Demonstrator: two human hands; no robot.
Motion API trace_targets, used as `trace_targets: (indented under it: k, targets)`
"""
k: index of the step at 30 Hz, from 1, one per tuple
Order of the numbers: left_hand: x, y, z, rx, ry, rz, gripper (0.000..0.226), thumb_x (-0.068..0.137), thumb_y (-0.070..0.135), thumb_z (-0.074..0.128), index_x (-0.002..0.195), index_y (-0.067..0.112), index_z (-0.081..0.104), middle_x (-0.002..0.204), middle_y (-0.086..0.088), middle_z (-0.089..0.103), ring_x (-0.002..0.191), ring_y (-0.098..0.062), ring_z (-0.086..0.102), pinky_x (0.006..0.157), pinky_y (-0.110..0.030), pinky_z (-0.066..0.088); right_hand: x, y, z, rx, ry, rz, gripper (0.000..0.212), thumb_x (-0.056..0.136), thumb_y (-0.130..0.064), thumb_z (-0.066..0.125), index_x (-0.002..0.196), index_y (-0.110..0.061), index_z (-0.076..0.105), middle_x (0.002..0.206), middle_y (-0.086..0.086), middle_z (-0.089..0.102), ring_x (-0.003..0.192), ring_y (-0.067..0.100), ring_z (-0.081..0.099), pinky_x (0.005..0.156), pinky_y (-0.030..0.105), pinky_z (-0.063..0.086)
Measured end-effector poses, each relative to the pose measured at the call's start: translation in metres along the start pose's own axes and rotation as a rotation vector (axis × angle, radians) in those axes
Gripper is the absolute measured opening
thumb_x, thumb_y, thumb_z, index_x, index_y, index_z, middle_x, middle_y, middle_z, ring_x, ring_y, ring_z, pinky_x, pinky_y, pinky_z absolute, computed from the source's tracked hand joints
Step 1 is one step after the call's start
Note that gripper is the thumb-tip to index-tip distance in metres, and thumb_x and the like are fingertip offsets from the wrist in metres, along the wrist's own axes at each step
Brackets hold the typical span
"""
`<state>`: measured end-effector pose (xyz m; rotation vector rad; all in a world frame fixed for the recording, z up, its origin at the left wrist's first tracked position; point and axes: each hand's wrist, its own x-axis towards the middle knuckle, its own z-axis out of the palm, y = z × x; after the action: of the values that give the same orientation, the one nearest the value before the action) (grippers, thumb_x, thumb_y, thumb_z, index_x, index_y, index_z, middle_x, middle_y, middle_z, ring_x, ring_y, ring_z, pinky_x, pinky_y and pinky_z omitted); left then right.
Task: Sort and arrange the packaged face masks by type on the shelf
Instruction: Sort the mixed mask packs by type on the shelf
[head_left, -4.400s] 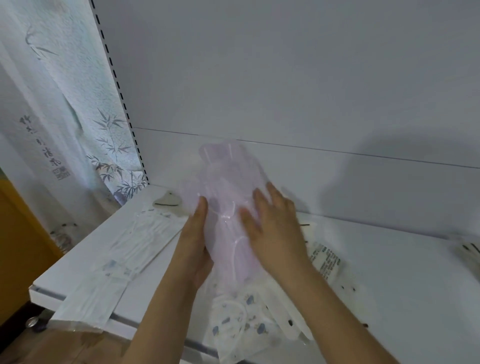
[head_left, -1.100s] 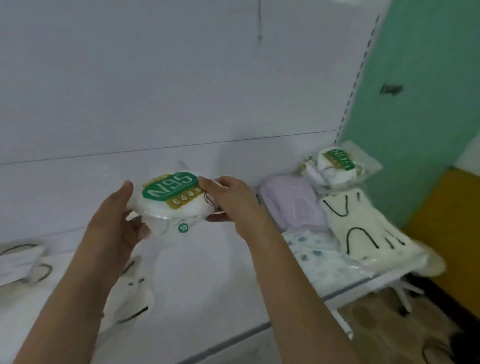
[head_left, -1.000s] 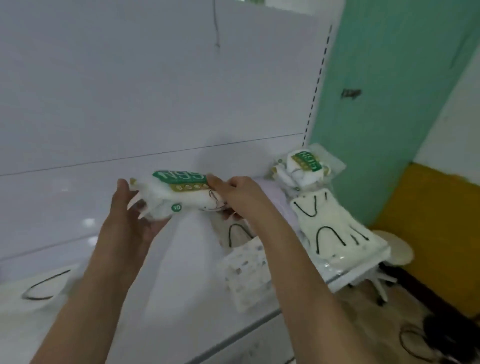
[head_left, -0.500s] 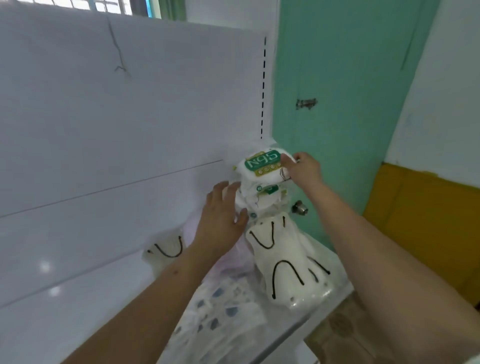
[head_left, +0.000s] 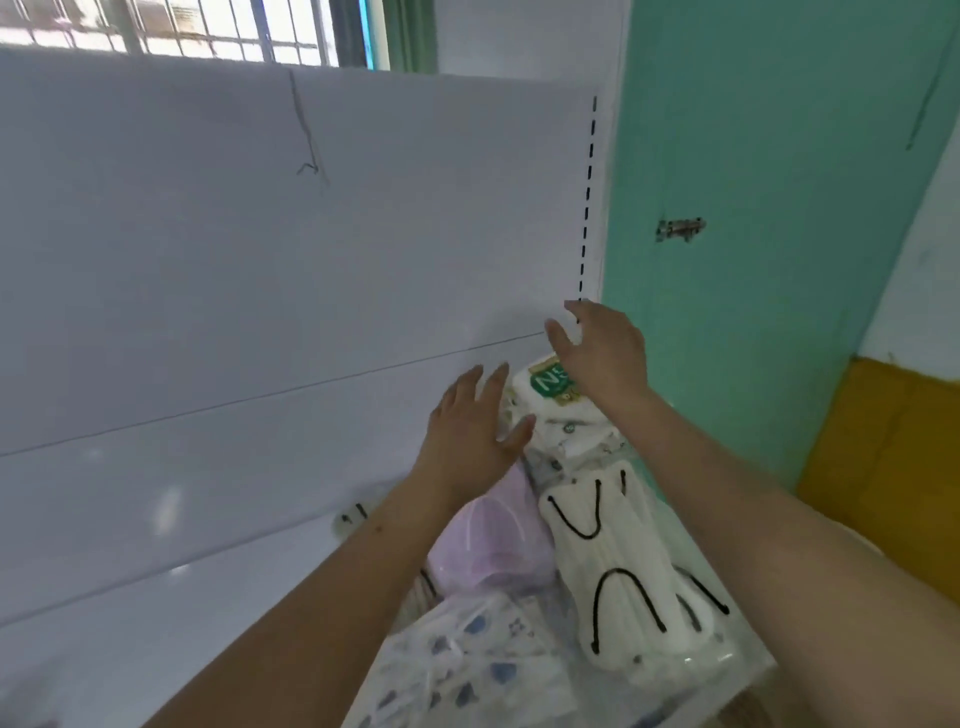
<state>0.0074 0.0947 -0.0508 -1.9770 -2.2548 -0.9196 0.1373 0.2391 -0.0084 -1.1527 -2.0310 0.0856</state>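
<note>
Since half a second ago: both your hands have come off the N95 pack, which now sits on the stack at the far right end of the shelf; your head has tilted up a little, so the window bars show.
Printed pack: nearest you, flat masks with blue motifs in clear film. Expect it to be light, floppy and slick; take it by two opposite edges, not the middle.
White pack: just right of the printed one, a ribbed white stack with black ear loops in clear wrap. It looks soft and springy, and probably slides easily off the shelf edge.
Lilac pack: between the white pack and your left forearm, pale purple, partly hidden by it.
Left hand: fingers straight and spread, holding nothing, hovering above the lilac pack, just left of the N95 stack.
N95 pack: domed white cups under a green and gold label, resting against the back panel. Likely light but bulky, and crushable; cup it from both sides rather than pinch the film.
Right hand: fingers released and splayed, above the N95 pack and partly covering its label; whether it touches the pack you cannot tell.
Beyond: green door with a latch.
</note>
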Motion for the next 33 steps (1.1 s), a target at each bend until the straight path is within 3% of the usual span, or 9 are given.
trace_targets:
  k: [4, 9, 13, 16, 18, 23, 27, 31, 33]
  targets:
    - [-0.090, -0.035, -0.059, -0.064, 0.123, -0.074, 0.063, 0.100, 0.046, 0.051, 0.155, 0.024, 0.033, 0.152, -0.001, 0.043, 0.134, -0.018, 0.046, 0.109, -0.037, 0.041, -0.018, -0.121, -0.003, 0.482, -0.143, -0.077, 0.056, 0.097, -0.057, 0.044, 0.141, -0.022, 0.049, 0.138, 0.000, 0.057, 0.124, 0.018, 0.054, 0.104, 0.030, 0.041]
    - [-0.256, -0.126, -0.136, 0.107, 0.167, -0.360, 0.035, 0.098, 0.039, 0.059, 0.133, 0.032, 0.059, 0.128, 0.016, 0.057, 0.116, -0.004, 0.056, 0.086, -0.019, 0.043, -0.100, -0.286, 0.016, 1.117, -0.879, 0.085, 0.045, 0.098, -0.054, 0.046, 0.131, -0.023, 0.045, 0.134, 0.002, 0.055, 0.109, 0.022, 0.065, 0.099, 0.040, 0.052]
    - [-0.372, -0.200, -0.193, 0.322, 0.251, -0.591, 0.045, 0.089, 0.045, 0.066, 0.129, 0.026, 0.063, 0.129, 0.006, 0.060, 0.120, -0.021, 0.056, 0.093, -0.031, 0.047, -0.193, -0.374, 0.073, 0.751, -1.109, -0.091, 0.066, 0.093, -0.046, 0.062, 0.147, -0.017, 0.039, 0.137, 0.005, 0.055, 0.118, 0.023, 0.060, 0.099, 0.034, 0.050]
    - [-0.430, -0.239, -0.216, 0.354, 0.021, -0.753, 0.087, 0.081, 0.076, 0.049, 0.154, 0.033, 0.032, 0.157, 0.005, 0.035, 0.144, -0.024, 0.034, 0.113, -0.042, 0.036, -0.251, -0.423, 0.117, 0.303, -1.183, -0.383, 0.097, 0.083, -0.062, 0.064, 0.156, -0.016, 0.020, 0.158, 0.006, 0.032, 0.141, 0.023, 0.037, 0.112, 0.033, 0.035]
    - [-0.456, -0.260, -0.229, 0.259, -0.022, -0.708, 0.093, 0.079, 0.080, 0.046, 0.157, 0.034, 0.023, 0.161, 0.005, 0.028, 0.146, -0.020, 0.029, 0.117, -0.038, 0.030, -0.279, -0.445, 0.137, 0.099, -1.229, -0.469, 0.106, 0.078, -0.066, 0.068, 0.156, -0.014, 0.017, 0.159, 0.006, 0.029, 0.142, 0.024, 0.034, 0.113, 0.034, 0.034]
    - [-0.486, -0.296, -0.250, 0.249, -0.010, -0.647, 0.085, 0.089, 0.065, 0.059, 0.158, 0.029, 0.024, 0.156, 0.004, 0.034, 0.141, -0.020, 0.034, 0.114, -0.034, 0.029, -0.299, -0.461, 0.148, 0.164, -1.062, -0.341, 0.069, 0.075, -0.046, 0.081, 0.130, -0.014, 0.055, 0.129, 0.002, 0.057, 0.116, 0.020, 0.054, 0.089, 0.027, 0.043]
    - [-0.486, -0.313, -0.250, 0.280, -0.006, -0.653, 0.068, 0.089, 0.065, 0.059, 0.147, 0.033, 0.043, 0.143, 0.004, 0.044, 0.130, -0.023, 0.041, 0.105, -0.037, 0.034, -0.298, -0.446, 0.136, 0.280, -0.788, -0.176, 0.028, 0.083, -0.036, 0.076, 0.097, -0.017, 0.062, 0.100, 0.002, 0.067, 0.079, 0.011, 0.056, 0.060, 0.022, 0.037]
    - [-0.478, -0.314, -0.249, 0.261, 0.117, -0.447, 0.067, 0.087, 0.040, 0.067, 0.149, 0.033, 0.042, 0.150, 0.000, 0.040, 0.138, -0.027, 0.034, 0.107, -0.041, 0.028, -0.313, -0.424, 0.108, 0.595, -0.620, 0.140, 0.024, 0.090, -0.033, 0.069, 0.100, -0.013, 0.062, 0.095, 0.000, 0.065, 0.082, 0.014, 0.060, 0.068, 0.028, 0.047]
    - [-0.471, -0.307, -0.247, 0.267, -0.015, -0.269, 0.083, 0.083, 0.034, 0.063, 0.157, 0.041, 0.025, 0.166, 0.003, 0.016, 0.152, -0.027, 0.011, 0.119, -0.048, 0.013, -0.324, -0.417, 0.091, 0.737, -0.548, 0.283, 0.019, 0.092, -0.029, 0.066, 0.107, -0.017, 0.060, 0.099, -0.004, 0.065, 0.087, 0.012, 0.061, 0.072, 0.029, 0.051]
